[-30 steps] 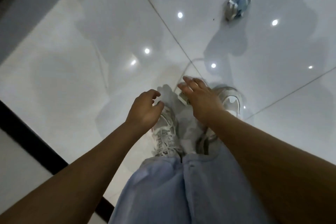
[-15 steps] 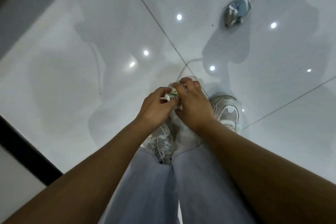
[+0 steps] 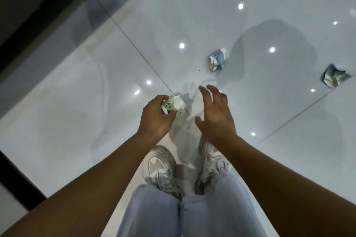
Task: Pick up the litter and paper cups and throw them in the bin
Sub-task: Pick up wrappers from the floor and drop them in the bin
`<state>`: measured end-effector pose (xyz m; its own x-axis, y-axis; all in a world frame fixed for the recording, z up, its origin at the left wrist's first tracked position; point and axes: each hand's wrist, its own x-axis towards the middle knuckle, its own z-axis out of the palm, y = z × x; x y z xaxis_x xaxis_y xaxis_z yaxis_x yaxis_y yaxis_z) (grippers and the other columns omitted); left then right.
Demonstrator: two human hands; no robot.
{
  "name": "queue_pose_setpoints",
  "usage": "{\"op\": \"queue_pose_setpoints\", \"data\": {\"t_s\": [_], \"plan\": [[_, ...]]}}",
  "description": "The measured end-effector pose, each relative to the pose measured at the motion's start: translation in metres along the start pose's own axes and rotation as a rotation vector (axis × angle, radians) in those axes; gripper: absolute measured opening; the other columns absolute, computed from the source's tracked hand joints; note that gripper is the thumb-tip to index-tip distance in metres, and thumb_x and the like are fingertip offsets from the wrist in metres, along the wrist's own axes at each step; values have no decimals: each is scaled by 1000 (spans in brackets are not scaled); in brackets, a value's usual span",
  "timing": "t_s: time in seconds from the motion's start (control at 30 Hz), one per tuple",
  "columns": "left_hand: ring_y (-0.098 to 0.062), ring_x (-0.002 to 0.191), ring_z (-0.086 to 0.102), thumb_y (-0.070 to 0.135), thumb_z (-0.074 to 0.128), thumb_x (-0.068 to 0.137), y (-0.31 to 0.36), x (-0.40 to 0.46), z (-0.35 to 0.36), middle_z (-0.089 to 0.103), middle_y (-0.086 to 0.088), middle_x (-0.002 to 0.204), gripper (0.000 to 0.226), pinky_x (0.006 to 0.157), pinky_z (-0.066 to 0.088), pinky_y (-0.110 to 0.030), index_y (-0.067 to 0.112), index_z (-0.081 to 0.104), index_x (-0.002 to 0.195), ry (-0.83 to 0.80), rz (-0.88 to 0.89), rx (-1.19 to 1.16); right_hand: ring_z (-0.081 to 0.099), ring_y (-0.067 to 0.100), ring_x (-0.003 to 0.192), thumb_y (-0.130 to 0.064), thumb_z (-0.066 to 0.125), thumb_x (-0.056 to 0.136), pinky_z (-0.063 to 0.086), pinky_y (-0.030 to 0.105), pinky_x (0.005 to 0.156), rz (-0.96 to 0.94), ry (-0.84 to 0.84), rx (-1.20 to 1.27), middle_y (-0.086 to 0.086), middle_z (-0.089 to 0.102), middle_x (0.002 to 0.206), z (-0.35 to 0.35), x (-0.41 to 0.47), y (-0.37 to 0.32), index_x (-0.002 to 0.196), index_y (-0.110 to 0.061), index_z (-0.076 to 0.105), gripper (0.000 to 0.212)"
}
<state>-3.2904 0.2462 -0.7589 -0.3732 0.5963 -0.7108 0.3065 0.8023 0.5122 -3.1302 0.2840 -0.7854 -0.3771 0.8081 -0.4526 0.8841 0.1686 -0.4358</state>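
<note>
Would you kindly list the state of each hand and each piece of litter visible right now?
left hand: fingers curled, gripping the green-and-white paper cup.
green-and-white paper cup: crumpled, held off the floor.
right hand: open, fingers spread, holding nothing.
blue-and-white crumpled cup: lying on the floor, untouched.
second crumpled cup: lying on the floor at far right, untouched.

The floor tiles (image 3: 96,121) are glossy, mirroring the ceiling lights. The crumpled cup (image 3: 173,106) looks like creased printed paper. The trainers (image 3: 161,167) look matt, the trousers (image 3: 192,215) soft cloth.
</note>
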Motion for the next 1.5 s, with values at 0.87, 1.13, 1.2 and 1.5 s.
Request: {"op": "queue_pose_setpoints", "data": {"t_s": [0.87,1.13,1.2,1.5], "plan": [[-20,104,55,14,60,84,84,25,-28,56,-3,120,44,90,46,-30,17,52,127,-91,176,287,36,23,132,-14,59,89,33,24,96,327,208,397,7,36,147,-54,37,-3,135,-17,49,47],[-20,104,53,16,62,84,231,-100,-130,55,-6,124,46,82,38,-24,15,51,129,-144,296,484,34,21,134,-17,57,90,39,29,95,291,179,393,3,30,151,-251,-72,-86,138,-20,45,49],[-21,103,53,17,62,84,269,-141,-151,55,-6,124,47,81,38,-24,15,50,130,-155,350,515,36,21,132,-16,56,90,41,30,94,336,214,394,2,31,150,-302,-102,-107,137,-20,45,49],[-25,107,55,22,60,86,357,-321,-201,54,-7,122,46,84,41,-26,16,49,130,-309,730,741,33,22,135,-16,53,91,40,30,97,463,366,372,4,28,151,-424,-264,-179,140,-20,42,50]]}}
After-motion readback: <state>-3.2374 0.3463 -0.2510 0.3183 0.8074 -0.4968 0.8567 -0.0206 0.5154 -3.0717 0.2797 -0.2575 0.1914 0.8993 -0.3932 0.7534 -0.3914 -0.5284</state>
